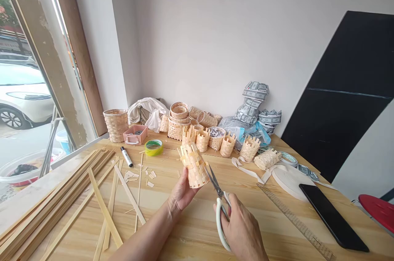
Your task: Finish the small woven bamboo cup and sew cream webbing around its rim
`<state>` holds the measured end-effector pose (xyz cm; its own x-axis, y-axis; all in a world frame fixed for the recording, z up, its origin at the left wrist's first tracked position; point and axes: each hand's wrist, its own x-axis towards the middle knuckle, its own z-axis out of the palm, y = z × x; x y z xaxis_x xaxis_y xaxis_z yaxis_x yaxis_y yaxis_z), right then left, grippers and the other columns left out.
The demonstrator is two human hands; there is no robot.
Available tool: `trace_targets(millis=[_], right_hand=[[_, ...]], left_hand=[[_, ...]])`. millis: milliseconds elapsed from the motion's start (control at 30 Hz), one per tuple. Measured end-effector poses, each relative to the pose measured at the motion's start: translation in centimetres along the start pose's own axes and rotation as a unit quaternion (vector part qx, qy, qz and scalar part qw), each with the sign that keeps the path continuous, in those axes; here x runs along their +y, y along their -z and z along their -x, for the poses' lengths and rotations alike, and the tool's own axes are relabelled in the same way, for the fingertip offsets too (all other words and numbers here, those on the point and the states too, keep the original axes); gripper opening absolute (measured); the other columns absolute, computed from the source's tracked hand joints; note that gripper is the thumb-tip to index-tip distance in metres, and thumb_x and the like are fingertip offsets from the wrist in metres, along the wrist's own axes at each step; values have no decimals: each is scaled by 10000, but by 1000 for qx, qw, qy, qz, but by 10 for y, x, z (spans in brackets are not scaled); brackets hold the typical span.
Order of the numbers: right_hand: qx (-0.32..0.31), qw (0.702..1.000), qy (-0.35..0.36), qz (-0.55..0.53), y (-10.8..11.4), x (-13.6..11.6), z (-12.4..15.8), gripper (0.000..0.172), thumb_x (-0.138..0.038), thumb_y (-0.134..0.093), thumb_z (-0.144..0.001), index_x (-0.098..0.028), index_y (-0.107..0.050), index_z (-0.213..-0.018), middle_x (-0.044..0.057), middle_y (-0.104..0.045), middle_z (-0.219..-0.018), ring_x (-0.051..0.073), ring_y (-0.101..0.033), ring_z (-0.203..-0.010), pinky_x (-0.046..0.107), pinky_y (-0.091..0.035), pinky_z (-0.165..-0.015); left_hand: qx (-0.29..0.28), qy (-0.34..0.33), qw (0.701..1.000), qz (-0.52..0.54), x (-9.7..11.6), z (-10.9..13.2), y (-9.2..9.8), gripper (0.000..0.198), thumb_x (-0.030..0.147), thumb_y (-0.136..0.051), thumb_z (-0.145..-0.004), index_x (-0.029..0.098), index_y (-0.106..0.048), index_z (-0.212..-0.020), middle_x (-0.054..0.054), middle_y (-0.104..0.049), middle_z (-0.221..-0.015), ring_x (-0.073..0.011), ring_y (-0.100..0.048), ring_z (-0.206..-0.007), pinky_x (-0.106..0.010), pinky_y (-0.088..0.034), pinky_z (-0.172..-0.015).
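My left hand (181, 193) is closed around a small woven wood-strip basket (194, 166), held tilted above the table, with strip ends sticking up unevenly from its rim. In my right hand (241, 226) is a pair of scissors (219, 191) with white handles, fingers through the loops. The scissor blades are parted and reach the right side of the basket; whether a strip lies between them is too small to tell. Small cut-off wood pieces (150, 184) lie on the table to the left of the basket.
Long wood strips (70, 187) cover the table's left side. A marker (126, 156), yellow-green tape (153, 147) and a pink box (135, 134) lie beyond. Several small baskets (227, 145) line the back. To the right are a clear ruler (295, 222), white ribbon roll (292, 181) and black phone (333, 216).
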<state>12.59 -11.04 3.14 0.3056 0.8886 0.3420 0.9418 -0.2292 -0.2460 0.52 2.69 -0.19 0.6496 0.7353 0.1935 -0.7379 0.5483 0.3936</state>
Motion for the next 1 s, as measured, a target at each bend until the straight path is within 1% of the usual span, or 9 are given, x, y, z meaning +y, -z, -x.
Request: trace_targets(millis=[167, 300, 433, 533, 633, 733, 833, 900, 1000], right_hand=[[1, 1000, -5, -11, -1, -2, -5, 177, -376, -393, -823, -230, -416, -725, -7, -579, -623, 165, -571, -556, 247, -342, -500], [0, 1000, -11, -5, 4, -6, -10, 188, -383, -397, -827, -228, -421, -723, -4, -588, -622, 167, -576, -560, 245, -331, -502], [-16, 1000, -10, -8, 11, -8, -13, 186, -378, -398, -829, -230, -422, -718, -8, -587, -609, 170, -578, -563, 245, -324, -503], [-31, 999, -8, -16, 15, -9, -14, 187, -377, -394, -831, -232, -410, -713, -7, -592, -618, 172, -582, -571, 248, -323, -509], [-39, 999, -12, -20, 17, -9, -13, 185, -381, -403, -827, -233, -404, -715, -5, -601, -626, 179, -589, -581, 251, -321, -512], [-49, 998, -16, -27, 16, -8, -13, 186, -389, -403, -828, -236, -401, -722, -7, -614, -631, 189, -594, -587, 252, -312, -506], [-58, 998, -8, -37, 14, -6, -12, 208, -402, -389, -838, -238, -392, -710, -19, -612, -603, 185, -588, -562, 247, -297, -490], [-54, 998, 1, -41, 13, -5, -11, 229, -414, -375, -845, -239, -388, -699, -28, -601, -578, 178, -582, -542, 242, -287, -481], [-33, 999, 14, -35, 10, -3, -9, 252, -428, -355, -853, -240, -391, -690, -37, -585, -547, 171, -574, -512, 239, -271, -467]], left_hand=[[-17, 19, 999, -27, -1, 2, -1, 358, 385, -494, -822, 161, -574, -1089, -65, -591, -1143, -218, -478, -1131, -342, -321, -994], [-29, 34, 998, -44, -1, 2, -1, 341, 362, -475, -835, 157, -588, -1084, -68, -577, -1166, -235, -448, -1159, -339, -344, -968], [-40, 51, 996, -55, 2, 4, -2, 323, 322, -486, -834, 155, -594, -1089, -80, -571, -1177, -251, -446, -1161, -346, -355, -952], [-39, 59, 995, -66, 5, 6, -4, 302, 284, -461, -849, 156, -596, -1087, -83, -580, -1164, -256, -444, -1163, -360, -350, -951], [-26, 62, 995, -77, 6, 7, -5, 291, 266, -428, -864, 160, -609, -1066, -85, -597, -1135, -263, -473, -1135, -385, -348, -947], [-30, 63, 994, -86, 6, 6, -3, 304, 310, -474, -842, 165, -602, -1077, -84, -587, -1150, -271, -460, -1147, -393, -337, -963], [-49, 56, 994, -85, 4, 5, 2, 412, 376, -566, -775, 153, -566, -1121, -95, -555, -1191, -280, -419, -1181, -398, -316, -993], [-52, 55, 994, -84, 3, 5, 5, 454, 391, -590, -754, 148, -551, -1136, -104, -542, -1204, -282, -403, -1193, -409, -298, -1008], [-55, 54, 994, -82, 1, 5, 5, 453, 397, -583, -758, 142, -554, -1131, -110, -544, -1198, -283, -405, -1191, -408, -288, -1012]])
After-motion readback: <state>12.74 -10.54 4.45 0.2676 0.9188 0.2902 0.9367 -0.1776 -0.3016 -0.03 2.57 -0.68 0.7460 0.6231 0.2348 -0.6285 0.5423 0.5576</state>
